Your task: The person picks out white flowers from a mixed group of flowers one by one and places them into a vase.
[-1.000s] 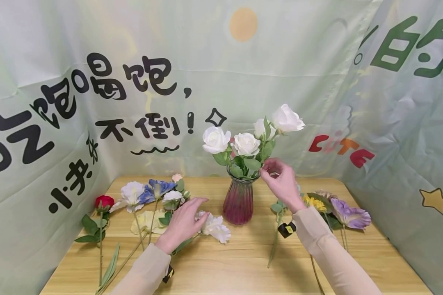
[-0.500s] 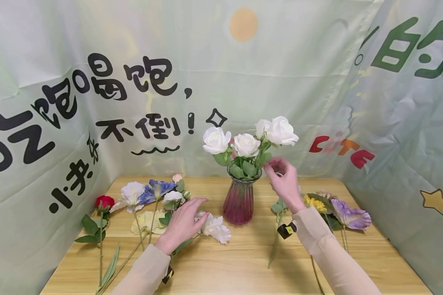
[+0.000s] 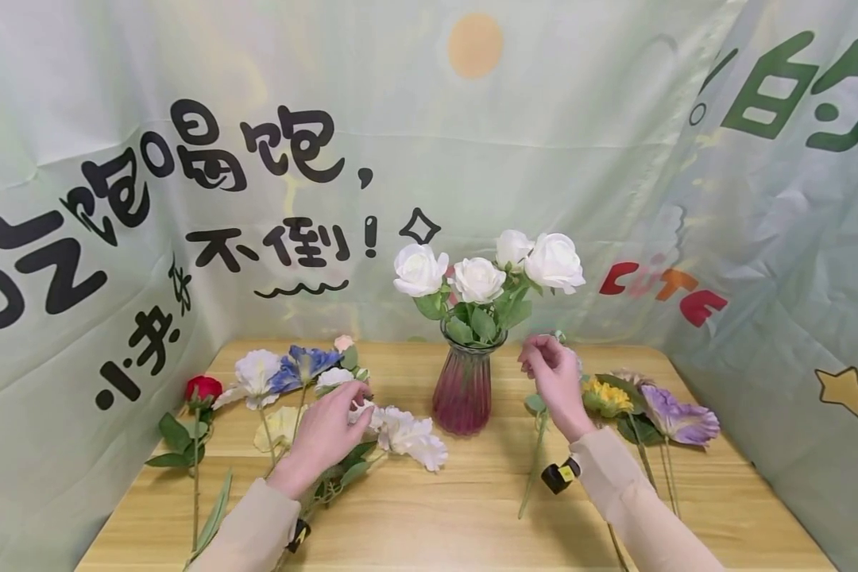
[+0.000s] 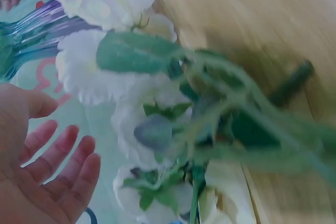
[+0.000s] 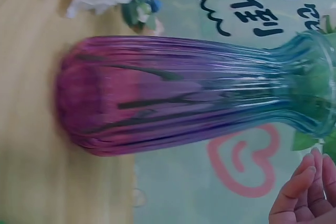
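Observation:
A ribbed glass vase [image 3: 461, 393], pink-purple below and blue-green at the neck, stands upright on the table. Several white roses [image 3: 477, 280] rise from its mouth, and dark stems show through the glass in the right wrist view. My right hand [image 3: 554, 377] hovers just right of the vase neck, fingers loosely bent and holding nothing. In the right wrist view its fingertips [image 5: 315, 156] come near the lower leaves by the rim. Over the flowers on the left, my left hand [image 3: 329, 425] hangs with relaxed fingers, beside white blossoms [image 4: 107, 3] and green stems, gripping none.
Left on the wooden table [image 3: 429, 516] lie a red rose [image 3: 203, 388], a blue flower [image 3: 303, 369], a yellowish flower [image 3: 277, 427] and ruffled white flowers [image 3: 415, 438]. At right lie a yellow flower [image 3: 608, 397] and a purple one [image 3: 679, 415]. Printed cloth [image 3: 572, 103] encloses the back and sides.
The rightmost white rose has sunk lower into the vase. My right hand has let go of it and drawn right and down. My left hand has shifted left.

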The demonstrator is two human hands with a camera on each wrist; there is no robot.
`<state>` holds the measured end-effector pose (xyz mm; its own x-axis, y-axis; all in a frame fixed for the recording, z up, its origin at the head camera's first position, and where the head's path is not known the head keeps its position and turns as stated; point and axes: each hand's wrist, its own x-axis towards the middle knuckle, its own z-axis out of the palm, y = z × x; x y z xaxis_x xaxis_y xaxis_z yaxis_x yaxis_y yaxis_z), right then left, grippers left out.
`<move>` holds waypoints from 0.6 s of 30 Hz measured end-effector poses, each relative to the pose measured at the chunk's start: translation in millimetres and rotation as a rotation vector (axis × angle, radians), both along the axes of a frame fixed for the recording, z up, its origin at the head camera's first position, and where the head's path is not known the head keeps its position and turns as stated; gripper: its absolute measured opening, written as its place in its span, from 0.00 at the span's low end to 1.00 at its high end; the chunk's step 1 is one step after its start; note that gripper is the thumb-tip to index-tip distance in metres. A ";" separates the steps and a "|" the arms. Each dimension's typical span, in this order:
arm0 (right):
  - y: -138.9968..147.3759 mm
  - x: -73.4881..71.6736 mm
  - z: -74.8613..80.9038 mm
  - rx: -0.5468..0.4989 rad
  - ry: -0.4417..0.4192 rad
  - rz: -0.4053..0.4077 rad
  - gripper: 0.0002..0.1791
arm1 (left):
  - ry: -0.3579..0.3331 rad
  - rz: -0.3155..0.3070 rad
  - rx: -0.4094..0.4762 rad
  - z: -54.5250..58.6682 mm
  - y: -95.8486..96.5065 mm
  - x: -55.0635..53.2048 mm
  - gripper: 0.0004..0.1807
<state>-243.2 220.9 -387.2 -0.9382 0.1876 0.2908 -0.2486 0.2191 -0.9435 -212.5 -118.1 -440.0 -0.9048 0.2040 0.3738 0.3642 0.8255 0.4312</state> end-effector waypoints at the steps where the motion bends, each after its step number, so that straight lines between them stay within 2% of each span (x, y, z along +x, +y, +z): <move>1: -0.3 0.7 -3.9 -0.002 -0.011 0.009 0.07 | -0.009 0.006 -0.006 0.8 -3.6 1.1 0.09; 5: -2.1 5.5 -17.5 -0.010 -0.094 0.058 0.09 | -0.075 0.011 -0.040 5.4 -17.1 6.3 0.03; 9: -5.9 11.9 -29.4 -0.031 -0.192 0.105 0.11 | -0.142 0.003 -0.068 10.3 -29.2 12.8 0.04; 15: -11.6 21.1 -44.7 -0.090 -0.308 0.192 0.09 | -0.161 0.007 -0.109 12.2 -44.9 20.8 0.07; 18: -14.1 25.6 -50.8 -0.086 -0.358 0.243 0.13 | -0.178 0.015 -0.129 11.0 -49.9 23.3 0.08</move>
<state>-217.6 206.8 -438.0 -0.9968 -0.0414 -0.0680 0.0630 0.1112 -0.9918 -189.2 -168.0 -429.0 -0.9575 0.2255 0.1798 0.2789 0.8829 0.3779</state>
